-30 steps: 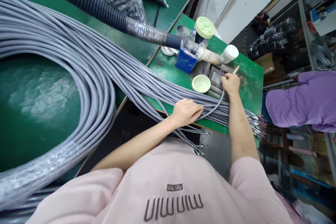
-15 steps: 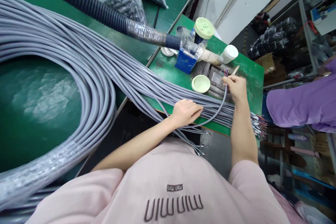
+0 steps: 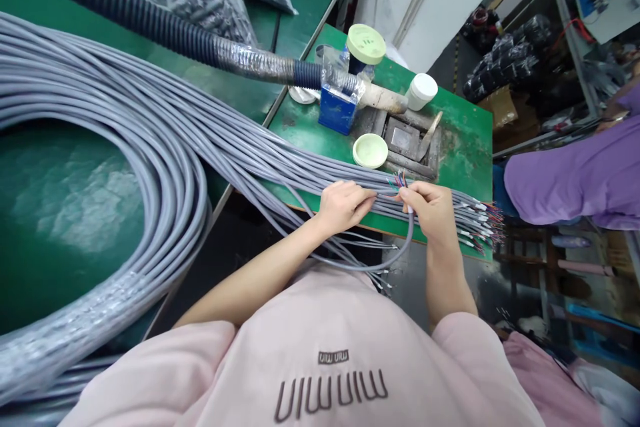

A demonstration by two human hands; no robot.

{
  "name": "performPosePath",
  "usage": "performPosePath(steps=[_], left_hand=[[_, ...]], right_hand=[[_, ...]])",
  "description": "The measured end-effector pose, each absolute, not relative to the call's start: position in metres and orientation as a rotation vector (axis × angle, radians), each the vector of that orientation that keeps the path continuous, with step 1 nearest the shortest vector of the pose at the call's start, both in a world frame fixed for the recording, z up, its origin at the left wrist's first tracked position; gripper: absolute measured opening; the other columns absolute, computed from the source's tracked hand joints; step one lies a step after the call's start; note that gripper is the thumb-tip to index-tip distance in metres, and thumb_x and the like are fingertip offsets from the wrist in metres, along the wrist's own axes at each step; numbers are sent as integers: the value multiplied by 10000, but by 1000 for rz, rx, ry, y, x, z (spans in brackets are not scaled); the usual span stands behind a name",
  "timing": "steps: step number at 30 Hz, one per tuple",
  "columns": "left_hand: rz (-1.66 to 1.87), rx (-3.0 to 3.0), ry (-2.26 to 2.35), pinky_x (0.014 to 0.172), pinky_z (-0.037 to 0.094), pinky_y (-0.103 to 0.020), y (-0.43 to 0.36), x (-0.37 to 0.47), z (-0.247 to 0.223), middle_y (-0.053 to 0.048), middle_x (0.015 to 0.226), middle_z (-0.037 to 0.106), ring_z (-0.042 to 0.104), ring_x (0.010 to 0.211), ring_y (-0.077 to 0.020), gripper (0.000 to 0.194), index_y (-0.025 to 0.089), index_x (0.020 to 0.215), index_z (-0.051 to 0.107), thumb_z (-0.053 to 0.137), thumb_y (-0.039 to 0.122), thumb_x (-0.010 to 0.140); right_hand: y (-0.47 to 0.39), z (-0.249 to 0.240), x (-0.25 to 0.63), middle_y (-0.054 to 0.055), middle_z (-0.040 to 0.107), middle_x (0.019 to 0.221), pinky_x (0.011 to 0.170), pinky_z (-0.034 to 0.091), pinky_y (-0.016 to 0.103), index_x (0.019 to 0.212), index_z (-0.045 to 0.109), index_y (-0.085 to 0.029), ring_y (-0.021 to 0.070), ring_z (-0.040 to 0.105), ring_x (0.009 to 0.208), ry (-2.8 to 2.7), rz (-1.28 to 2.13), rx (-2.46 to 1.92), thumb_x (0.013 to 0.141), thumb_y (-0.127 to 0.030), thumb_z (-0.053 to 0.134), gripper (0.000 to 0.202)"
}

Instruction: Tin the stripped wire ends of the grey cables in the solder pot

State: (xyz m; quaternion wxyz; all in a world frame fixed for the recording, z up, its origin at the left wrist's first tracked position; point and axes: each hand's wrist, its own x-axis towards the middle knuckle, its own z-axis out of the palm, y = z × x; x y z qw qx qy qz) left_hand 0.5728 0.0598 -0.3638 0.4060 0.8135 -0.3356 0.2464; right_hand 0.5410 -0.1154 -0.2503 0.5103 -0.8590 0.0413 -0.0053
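Observation:
My right hand (image 3: 427,203) pinches a grey cable (image 3: 411,233) close to its stripped end, where thin coloured wires (image 3: 401,179) fan out upward. The rest of that cable bends down and back to the left below my hands. My left hand (image 3: 345,203) is closed, thumb against fingertips, just left of the wires. A thin strand seems to run between the two hands, but what the left fingertips hold is too small to make out. Beneath both hands lies a thick bundle of grey cables (image 3: 300,157), its stripped ends (image 3: 487,220) at the right.
Beyond the bundle are a solder pot (image 3: 403,137) with a scraper (image 3: 430,133), a pale green dish (image 3: 370,151), a blue box (image 3: 337,109), a white jar (image 3: 423,90) and a ribbed hose (image 3: 165,27). A person in purple (image 3: 575,160) is at the right.
My right hand has brought the cable end from beside the solder pot down toward my left hand. The view has shifted slightly. My left hand stays over the bundle.

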Motion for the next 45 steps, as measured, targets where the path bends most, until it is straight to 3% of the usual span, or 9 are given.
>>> performPosePath(steps=[8,15,20,24,45], left_hand=[[607,2060,-841,608,359,-284,59,573,-365,-8,674,667,566,605,-124,181,201,916,681,530,301,923],[626,2068,-821,614,362,-279,58,574,-368,-17,670,665,555,599,-126,205,194,884,685,525,316,925],[625,2059,-830,615,362,-280,58,575,-368,-12,667,661,548,592,-125,194,199,910,689,530,309,922],[624,2060,-826,614,365,-279,58,574,-368,-18,671,669,548,590,-129,195,192,899,688,530,305,921],[617,2033,-830,627,361,-280,60,574,-367,-12,703,696,554,598,-129,127,194,896,680,575,265,888]], right_hand=[[-112,-253,530,-21,527,448,514,398,267,462,546,-222,164,592,553,71,39,-2009,792,-346,622,360],[-113,-258,521,-35,527,444,450,331,252,526,630,-218,109,443,426,86,54,-1942,788,-342,636,290],[-112,-258,513,-28,531,446,443,322,244,490,598,-206,107,452,432,115,55,-1913,775,-355,647,326],[-112,-257,508,-28,533,438,425,299,236,545,656,-194,92,413,402,164,66,-1894,767,-387,642,294],[-130,-271,485,-5,554,413,387,293,203,543,685,-173,80,437,364,325,49,-1640,706,-373,687,258]])
